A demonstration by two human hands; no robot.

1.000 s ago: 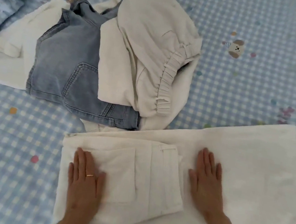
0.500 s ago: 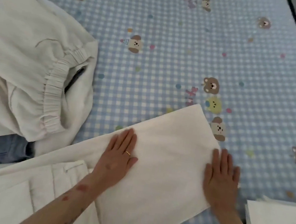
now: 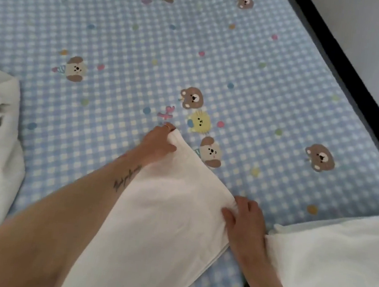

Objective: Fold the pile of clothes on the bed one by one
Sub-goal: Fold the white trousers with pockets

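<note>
There is one camera, on the person's head. It looks down and forward, close over the bed. The bed's dark edge runs from 12 o'clock to 3 o'clock.

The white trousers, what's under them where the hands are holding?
Under the white trousers lies the blue checked bedsheet, showing all around. The left hand and right hand grip the end corners. Anything beneath the cloth itself is covered.

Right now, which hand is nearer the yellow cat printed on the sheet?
Left. The left hand grips the trouser leg's far corner just beside the yellow cat; the right hand pinches the nearer corner, farther off.
</note>
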